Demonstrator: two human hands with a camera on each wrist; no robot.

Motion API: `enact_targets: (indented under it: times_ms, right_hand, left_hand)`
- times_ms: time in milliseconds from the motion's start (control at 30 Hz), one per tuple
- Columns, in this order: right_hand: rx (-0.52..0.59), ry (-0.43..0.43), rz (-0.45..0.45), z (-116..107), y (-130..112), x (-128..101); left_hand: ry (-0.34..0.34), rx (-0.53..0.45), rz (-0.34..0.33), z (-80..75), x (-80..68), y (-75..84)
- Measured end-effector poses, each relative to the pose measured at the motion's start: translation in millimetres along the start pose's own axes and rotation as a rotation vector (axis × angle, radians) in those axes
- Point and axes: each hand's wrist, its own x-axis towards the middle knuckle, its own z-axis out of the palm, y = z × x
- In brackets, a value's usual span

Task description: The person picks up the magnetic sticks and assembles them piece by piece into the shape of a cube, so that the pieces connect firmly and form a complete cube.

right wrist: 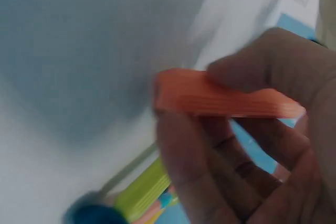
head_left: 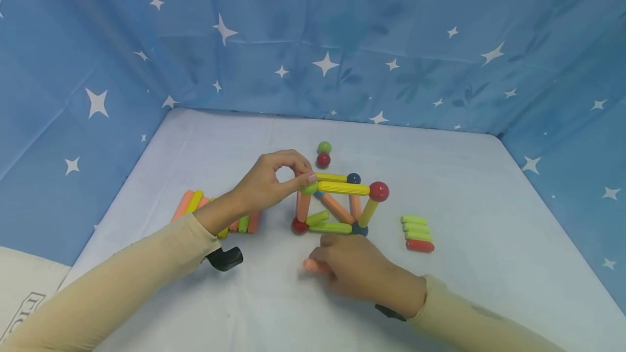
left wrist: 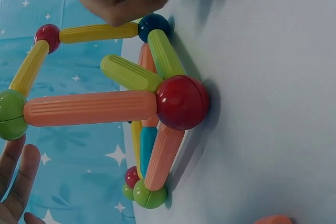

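Note:
A frame of magnetic rods and balls (head_left: 331,227) stands in the middle of the table. My left hand (head_left: 269,178) pinches the green ball (left wrist: 11,115) at its upper left corner, with thumb and fingertips. From that ball a yellow rod (head_left: 343,188) runs across to a red ball (head_left: 379,192), and an orange rod (left wrist: 92,108) drops to a lower red ball (left wrist: 182,102). Just in front of the frame, my right hand (head_left: 359,265) holds a loose orange rod (right wrist: 220,98) between thumb and fingers; it looks blurred.
Beyond the frame lie a loose green ball (head_left: 324,148) and a red ball (head_left: 323,160). Several orange, yellow and green rods (head_left: 252,222) lie at the left, partly behind my left forearm. At the right, green rods (head_left: 415,228) line up with a red rod (head_left: 419,246).

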Motion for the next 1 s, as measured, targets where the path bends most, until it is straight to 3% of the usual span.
enact_targets:
  times_ms: [133,267,367,500,700,1000]
  right_hand:
    - [0.18,0.079,0.071,-6.5,15.5,-7.5]
    - [0.308,0.294,0.124,-14.4,28.2,-15.2]
    - [0.296,0.452,0.115,-20.9,33.3,-19.4]
    - [0.216,0.585,0.082,-25.7,36.4,-20.0]
    - [0.151,0.646,0.073,-24.5,38.9,-16.4]
    - [0.116,0.656,0.09,-22.2,39.5,-11.9]
  left_hand:
    - [0.001,-0.004,0.0,0.6,0.5,0.3]
    - [0.001,-0.008,-0.006,0.6,0.8,0.6]
    - [0.0,-0.007,-0.005,0.5,1.2,1.2]
    - [0.002,-0.005,-0.007,0.0,0.8,1.4]
    - [0.007,-0.003,-0.018,1.7,0.5,1.1]
    - [0.015,-0.005,-0.017,2.6,0.7,-0.5]
